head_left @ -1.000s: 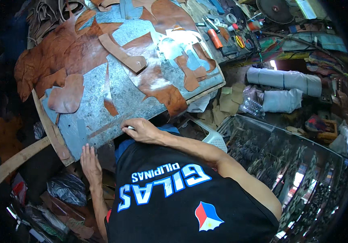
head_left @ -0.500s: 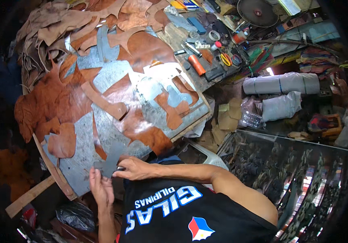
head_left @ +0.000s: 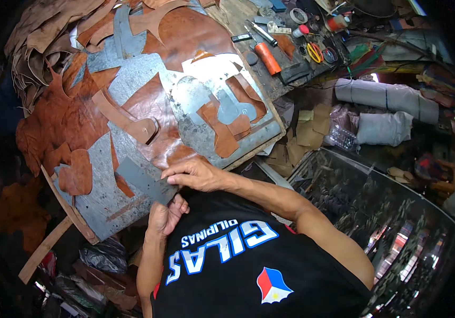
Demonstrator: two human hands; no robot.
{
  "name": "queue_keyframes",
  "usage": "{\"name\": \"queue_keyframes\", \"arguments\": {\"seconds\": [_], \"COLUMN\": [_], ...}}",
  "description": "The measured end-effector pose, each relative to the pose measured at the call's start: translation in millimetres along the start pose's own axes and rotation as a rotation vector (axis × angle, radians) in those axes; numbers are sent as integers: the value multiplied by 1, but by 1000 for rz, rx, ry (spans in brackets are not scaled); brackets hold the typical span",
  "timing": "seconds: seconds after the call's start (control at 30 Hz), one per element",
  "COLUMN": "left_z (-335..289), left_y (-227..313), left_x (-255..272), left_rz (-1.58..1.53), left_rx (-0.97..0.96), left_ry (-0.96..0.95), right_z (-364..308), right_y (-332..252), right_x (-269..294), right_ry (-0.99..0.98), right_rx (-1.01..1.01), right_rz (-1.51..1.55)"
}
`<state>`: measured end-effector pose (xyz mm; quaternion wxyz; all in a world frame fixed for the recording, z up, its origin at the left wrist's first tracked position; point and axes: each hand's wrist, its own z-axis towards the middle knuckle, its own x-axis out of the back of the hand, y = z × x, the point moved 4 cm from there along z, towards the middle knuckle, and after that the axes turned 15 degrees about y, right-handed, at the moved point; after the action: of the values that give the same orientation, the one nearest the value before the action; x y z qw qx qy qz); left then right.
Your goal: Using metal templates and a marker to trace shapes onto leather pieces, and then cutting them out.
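Note:
A dark grey flat sheet (head_left: 141, 179), its material unclear, is tilted above the near edge of the worktable. My right hand (head_left: 198, 176) pinches its right edge between thumb and fingers. Below it, my left hand (head_left: 167, 216) is closed at the sheet's lower corner, fingers curled in; part of its grip is hidden. Close by on the grey metal table surface (head_left: 92, 212) lie a rounded brown leather piece (head_left: 75, 177) and a narrow leather sliver (head_left: 123, 185). A long brown leather strip (head_left: 124, 119) with a rounded end lies farther up.
Large brown hides (head_left: 60, 119) pile over the left and far side. Cut leather pieces (head_left: 219, 127) rest at the right. Beyond are an orange cylinder (head_left: 268, 59), yellow-handled scissors (head_left: 314, 52) and a tape roll (head_left: 298, 16). A glass-topped case (head_left: 365, 180) stands to my right.
My hands and the grey sheet have moved up and to the right. The dark object seen by my right fingers earlier no longer shows. The view has shifted too.

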<state>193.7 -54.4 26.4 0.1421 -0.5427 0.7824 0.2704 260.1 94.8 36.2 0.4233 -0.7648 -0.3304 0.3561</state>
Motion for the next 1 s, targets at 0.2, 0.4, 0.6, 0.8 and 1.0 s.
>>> {"name": "queue_keyframes", "arguments": {"seconds": [0.2,0.4,0.6,0.8,1.0], "left_z": [5,16,20,9,10], "left_y": [-9,-27,-28,-24,-18], "left_x": [5,18,21,25,12], "left_rz": [368,545,470,500,551], "left_rx": [-222,-319,-318,-374,-393], "left_ry": [252,365,316,404,355], "right_z": [56,145,170,59,-56], "right_y": [-69,-128,-161,-147,-53], "right_x": [143,324,418,315,215], "right_ry": [533,937,1342,962,966], "right_rx": [292,358,526,392,155], "right_rz": [-368,-414,-931,-1322,-1217]}}
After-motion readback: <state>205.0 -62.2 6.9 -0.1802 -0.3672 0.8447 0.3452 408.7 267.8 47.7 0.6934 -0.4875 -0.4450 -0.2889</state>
